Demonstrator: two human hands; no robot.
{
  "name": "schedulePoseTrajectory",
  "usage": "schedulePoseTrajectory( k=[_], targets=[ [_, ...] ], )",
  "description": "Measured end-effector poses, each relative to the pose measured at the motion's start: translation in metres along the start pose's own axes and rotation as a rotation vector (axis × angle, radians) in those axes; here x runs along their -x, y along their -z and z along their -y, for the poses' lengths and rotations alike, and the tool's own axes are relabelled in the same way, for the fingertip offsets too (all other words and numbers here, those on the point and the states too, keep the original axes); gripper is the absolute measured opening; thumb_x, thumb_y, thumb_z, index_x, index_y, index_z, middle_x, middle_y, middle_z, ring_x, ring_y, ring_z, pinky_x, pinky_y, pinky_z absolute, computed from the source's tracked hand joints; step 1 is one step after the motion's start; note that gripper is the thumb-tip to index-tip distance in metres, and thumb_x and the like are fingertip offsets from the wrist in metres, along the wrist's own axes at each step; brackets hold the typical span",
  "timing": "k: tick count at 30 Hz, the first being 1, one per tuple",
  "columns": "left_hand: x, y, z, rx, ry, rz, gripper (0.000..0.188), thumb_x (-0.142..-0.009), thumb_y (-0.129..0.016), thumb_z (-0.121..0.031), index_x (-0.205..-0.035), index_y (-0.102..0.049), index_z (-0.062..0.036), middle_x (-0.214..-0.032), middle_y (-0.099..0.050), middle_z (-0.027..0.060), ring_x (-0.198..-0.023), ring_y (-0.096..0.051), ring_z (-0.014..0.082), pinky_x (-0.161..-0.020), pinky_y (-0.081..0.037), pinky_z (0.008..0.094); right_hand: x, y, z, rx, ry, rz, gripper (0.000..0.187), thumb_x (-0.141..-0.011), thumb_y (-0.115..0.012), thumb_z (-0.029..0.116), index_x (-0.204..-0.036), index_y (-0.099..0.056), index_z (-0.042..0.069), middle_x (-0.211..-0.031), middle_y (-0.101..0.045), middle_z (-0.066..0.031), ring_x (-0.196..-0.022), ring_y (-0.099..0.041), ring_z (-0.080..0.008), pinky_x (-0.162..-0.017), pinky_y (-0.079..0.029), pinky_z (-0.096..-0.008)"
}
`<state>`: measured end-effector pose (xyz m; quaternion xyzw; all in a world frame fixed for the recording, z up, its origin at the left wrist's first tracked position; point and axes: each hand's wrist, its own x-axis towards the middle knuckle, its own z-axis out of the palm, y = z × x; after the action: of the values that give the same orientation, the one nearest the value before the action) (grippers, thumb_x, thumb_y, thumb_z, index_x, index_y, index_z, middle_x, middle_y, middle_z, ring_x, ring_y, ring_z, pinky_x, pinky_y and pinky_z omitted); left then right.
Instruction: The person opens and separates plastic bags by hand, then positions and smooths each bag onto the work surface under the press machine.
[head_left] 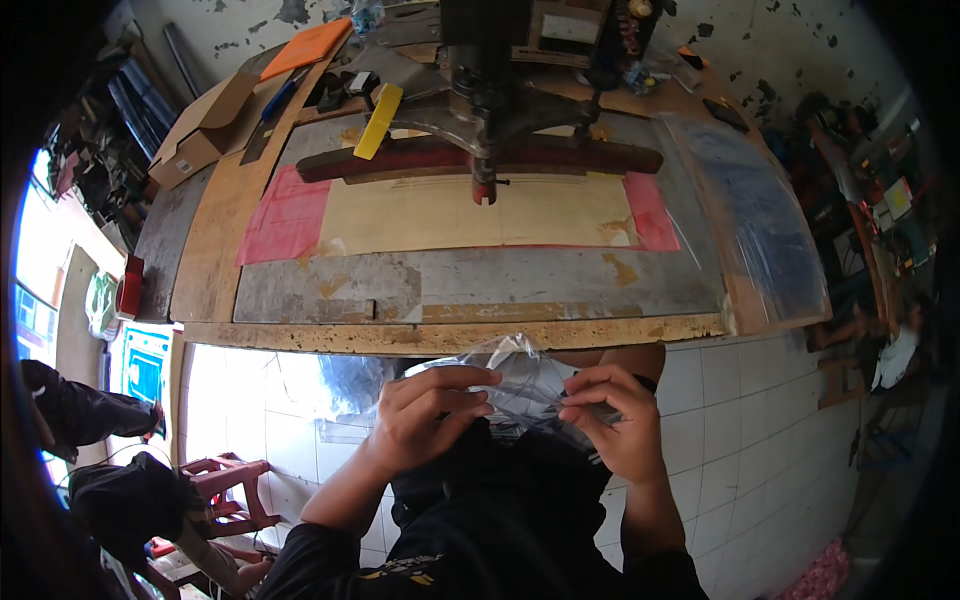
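Below the near edge of the table, over my lap, I hold a crumpled piece of clear plastic film (516,362) stretched between my two hands. My left hand (410,415) pinches it on the left side with thumb and fingers together. On the other side, the bent fingertips of my right hand (620,420) are closed on the film. Whether the film is a sheet or a bag, I cannot tell. Beyond my hands lies the grey metal plate (480,290) of a press, bearing a yellowish sheet (420,215) with pink ends.
A dark press head with a red bar (580,155) hangs over the plate. Clear plastic sheets (765,225) lie at the table's right, a cardboard box (205,130) at its left. More clear plastic (345,390) is below the table edge. Another person (130,505) is near a red stool (235,480).
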<state>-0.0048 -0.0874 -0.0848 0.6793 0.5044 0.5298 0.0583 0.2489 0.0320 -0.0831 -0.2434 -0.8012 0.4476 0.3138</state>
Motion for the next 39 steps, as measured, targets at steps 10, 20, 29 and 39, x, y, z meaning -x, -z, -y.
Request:
schedulePoseTrajectory(
  k=[10,20,29,39],
  targets=[
    [0.013,-0.005,0.004,-0.161,-0.06,0.073,0.031,-0.084,-0.086,-0.012,-0.098,-0.059,-0.0074,-0.109,-0.078,0.0069,-0.087,-0.078,0.0242,-0.066,-0.063,0.0317,0.004,0.024,0.006,-0.137,0.039,-0.126,0.017,-0.082,-0.088,-0.002,-0.091,-0.074,0.002,-0.102,-0.07,-0.008,-0.097,-0.068,-0.0189,-0.086,-0.056,-0.0312],
    [-0.006,0.016,0.016,-0.096,0.055,-0.01,0.028,-0.077,-0.09,-0.003,-0.092,-0.067,-0.0071,-0.092,-0.076,0.0089,-0.074,-0.074,0.0229,-0.062,-0.057,0.0316,0.012,0.041,0.013,0.013,-0.097,-0.149,0.009,-0.091,-0.08,-0.001,-0.092,-0.071,0.0,-0.086,-0.072,-0.009,-0.078,-0.071,-0.0176,-0.073,-0.056,-0.0294],
    [0.031,-0.024,-0.042,-0.212,0.313,-0.036,0.043,-0.082,-0.089,-0.01,-0.118,-0.067,-0.0002,-0.11,-0.071,0.0171,-0.09,-0.073,0.0286,-0.073,-0.06,0.0359,0.013,0.018,0.031,0.136,-0.096,-0.221,0.006,-0.095,-0.076,0.001,-0.099,-0.076,-0.004,-0.086,-0.075,-0.0114,-0.08,-0.075,-0.0189,-0.072,-0.058,-0.0277],
    [0.032,-0.044,-0.016,-0.251,0.35,-0.223,0.043,-0.083,-0.09,-0.014,-0.118,-0.067,-0.0046,-0.113,-0.068,0.012,-0.102,-0.07,0.0331,-0.089,-0.057,0.0414,0.016,0.013,0.031,0.142,-0.061,-0.174,0.004,-0.095,-0.076,-0.001,-0.098,-0.075,-0.003,-0.088,-0.076,-0.011,-0.08,-0.074,-0.0192,-0.072,-0.058,-0.0272]
  ],
)
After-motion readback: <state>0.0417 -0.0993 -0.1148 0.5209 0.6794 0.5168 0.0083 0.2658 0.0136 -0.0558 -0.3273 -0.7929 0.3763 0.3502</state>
